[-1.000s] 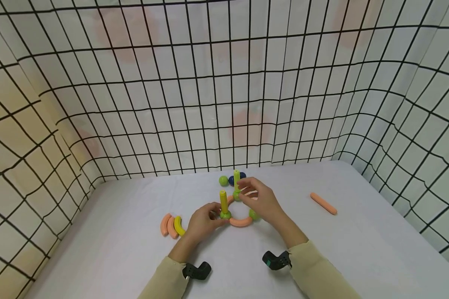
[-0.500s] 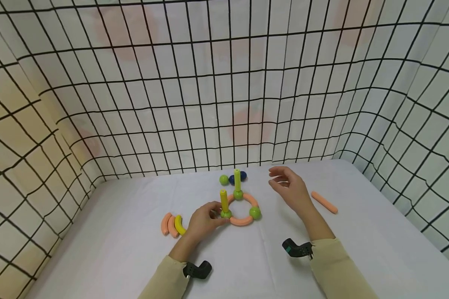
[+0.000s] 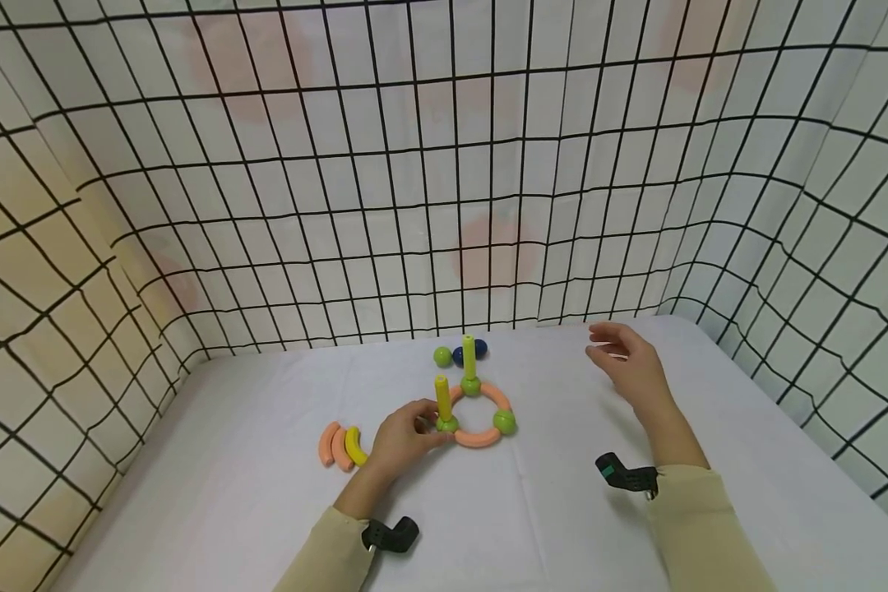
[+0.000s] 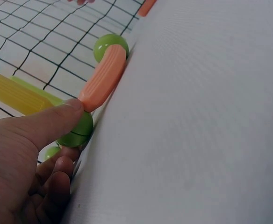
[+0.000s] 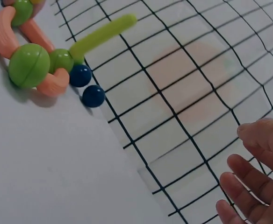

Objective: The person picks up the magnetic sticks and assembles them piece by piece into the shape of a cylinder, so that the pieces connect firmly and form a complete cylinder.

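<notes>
Ring pieces sit at the middle of the head view: the orange ring [image 3: 479,419], built of curved orange segments joined by green balls, lies flat on the white table [image 3: 266,510]. Your left hand [image 3: 403,440] rests at its lower left edge, thumb and fingers pinching the green ball [image 3: 446,424] that carries the near yellow peg [image 3: 441,397]; the left wrist view shows your thumb pressed on that ball [image 4: 75,130], right where an orange segment [image 4: 103,79] meets it. A second yellow-green peg [image 3: 469,356] stands upright on the ball at the ring's far side, and another green ball [image 3: 504,421] sits at the ring's right.

Your right hand [image 3: 629,366] hovers well to the right of the ring, above the table toward the right of the frame, fingers loosely spread and holding nothing; the right wrist view shows the fingertips [image 5: 248,186] relaxed and apart.

Just behind the ring lie a loose green ball [image 3: 441,357] and a dark blue ball [image 3: 459,356]. At lower left of the ring, curved orange pieces [image 3: 331,445] and a yellow piece [image 3: 353,446] lie side by side. Black-gridded netting [image 3: 444,164] walls the table on three sides.
</notes>
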Demonstrator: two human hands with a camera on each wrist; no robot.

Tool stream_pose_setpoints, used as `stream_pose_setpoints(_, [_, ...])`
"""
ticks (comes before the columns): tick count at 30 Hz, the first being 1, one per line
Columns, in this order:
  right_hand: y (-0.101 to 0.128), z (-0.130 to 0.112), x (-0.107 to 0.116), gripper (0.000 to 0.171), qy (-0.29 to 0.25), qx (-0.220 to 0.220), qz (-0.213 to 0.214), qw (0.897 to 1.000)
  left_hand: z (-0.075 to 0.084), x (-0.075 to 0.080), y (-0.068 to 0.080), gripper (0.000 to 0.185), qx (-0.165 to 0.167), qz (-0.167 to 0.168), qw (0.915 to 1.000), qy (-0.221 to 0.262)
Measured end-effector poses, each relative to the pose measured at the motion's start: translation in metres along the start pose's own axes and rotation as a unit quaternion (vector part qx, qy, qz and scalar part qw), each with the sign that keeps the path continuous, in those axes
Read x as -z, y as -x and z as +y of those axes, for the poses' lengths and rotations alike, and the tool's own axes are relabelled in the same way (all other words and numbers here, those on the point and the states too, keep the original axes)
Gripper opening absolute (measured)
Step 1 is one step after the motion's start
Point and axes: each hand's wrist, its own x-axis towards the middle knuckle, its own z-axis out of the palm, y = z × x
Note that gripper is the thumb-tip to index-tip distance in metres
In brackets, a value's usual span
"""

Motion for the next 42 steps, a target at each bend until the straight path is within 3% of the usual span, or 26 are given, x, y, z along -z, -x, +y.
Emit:
stream_pose_setpoints(6, [-0.001,0.015,0.009,0.054,-0.007,-0.067,-0.021,0.997,-0.001,0.001,0.000,0.040,-0.005,-0.001,1.0000,0.005])
stream_pose_setpoints(18, [0.000,0.054,0.020,0.049,0.057,-0.089,0.005,0.994,-0.001,0.000,0.001,0.040,-0.005,0.001,1.0000,0.002])
stream_pose_setpoints(28, [0.001,0.071,0.019,0.050,0.045,-0.159,-0.011,0.986,-0.002,0.000,0.000,0.040,0.001,0.002,1.0000,0.000])
stream_pose_setpoints(42, [0.005,0.081,0.018,0.051,0.139,-0.104,-0.027,0.984,0.001,0.002,0.001,0.039,-0.005,0.002,1.0000,0.004])
